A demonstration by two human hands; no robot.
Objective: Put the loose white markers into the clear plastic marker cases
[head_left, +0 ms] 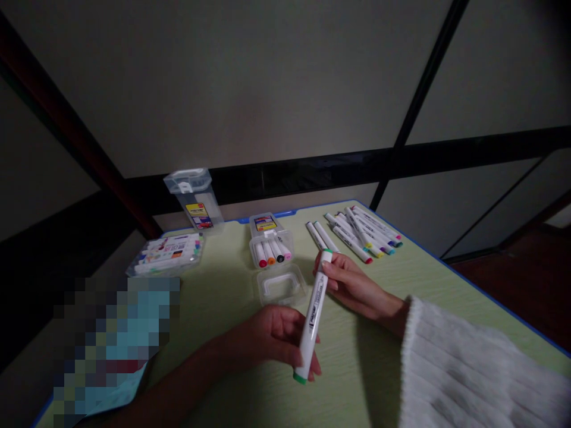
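Holding just one green-capped marker (314,315), slanted a bit below frame center, pinched near its top end by the right hand (354,285) and near its bottom end by the left hand (279,336). Can't really make out the pixelated item (147,324) at lower left, or count the overlapping markers (350,239) right of center. Can spot four marker ends (270,261) in one open case (264,224) mid-frame tho.

A white marker (314,315) with green ends and dark lettering — held aslant in both hands' grip — hangs above the bench (223,291).
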